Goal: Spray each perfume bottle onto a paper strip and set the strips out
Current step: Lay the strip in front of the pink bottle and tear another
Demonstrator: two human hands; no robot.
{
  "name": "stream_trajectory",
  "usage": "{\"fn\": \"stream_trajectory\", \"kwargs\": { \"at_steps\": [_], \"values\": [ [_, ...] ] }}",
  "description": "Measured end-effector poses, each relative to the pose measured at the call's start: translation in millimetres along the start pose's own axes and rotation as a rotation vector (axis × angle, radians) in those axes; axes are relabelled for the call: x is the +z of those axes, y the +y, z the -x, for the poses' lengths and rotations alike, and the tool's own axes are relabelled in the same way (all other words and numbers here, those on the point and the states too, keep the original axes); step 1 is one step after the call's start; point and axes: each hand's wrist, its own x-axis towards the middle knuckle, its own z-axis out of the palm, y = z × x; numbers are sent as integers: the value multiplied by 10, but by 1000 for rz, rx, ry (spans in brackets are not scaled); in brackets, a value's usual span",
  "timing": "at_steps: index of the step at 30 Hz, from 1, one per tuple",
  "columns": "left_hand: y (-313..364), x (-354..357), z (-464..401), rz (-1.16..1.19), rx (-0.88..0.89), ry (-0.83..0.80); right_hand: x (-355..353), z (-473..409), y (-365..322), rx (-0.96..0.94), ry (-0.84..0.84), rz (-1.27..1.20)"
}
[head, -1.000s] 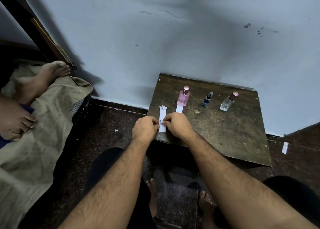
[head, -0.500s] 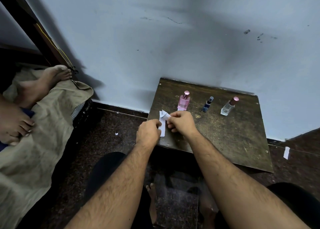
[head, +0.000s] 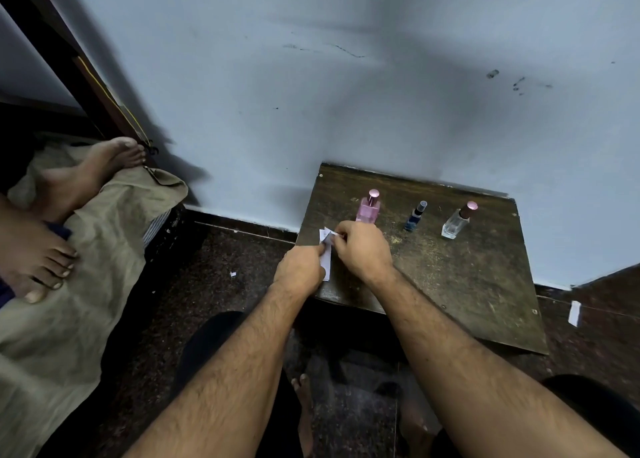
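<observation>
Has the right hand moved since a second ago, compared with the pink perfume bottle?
Yes. The right hand has lifted off the table's near edge and moved toward the pink perfume bottle, pinching the white paper strip.

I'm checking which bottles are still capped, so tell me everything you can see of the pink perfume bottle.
The pink perfume bottle stands upright on the dark wooden table, leftmost of three bottles in a row near the wall. Its body is squarish, translucent pink, glass or clear plastic by its look, with a narrow neck and a rounded pink metallic top. Whether that top is a cap or a bare sprayer cannot be told. Nothing grips it; the right hand, pinching a white paper strip, overlaps its base in this view.
</observation>
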Motion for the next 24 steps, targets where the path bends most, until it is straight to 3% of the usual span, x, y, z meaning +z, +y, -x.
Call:
{"fn": "stream_trajectory", "kwargs": {
  "at_steps": [4, 9, 15, 24],
  "values": [
    [-8, 4, -23, -71, -2, -20, -114, -60, -57, -44, 1, 44],
    [-2, -1, -37, -128, -5, -6, -494, -291, -202, 29, 319, -73],
    [-67, 48, -32, -37, -6, 11, -661, -238, -223, -79, 265, -127],
    [-131, 54, 21, 147, -18, 86, -440, 27, -31, 1, 140, -196]
  ]
}}
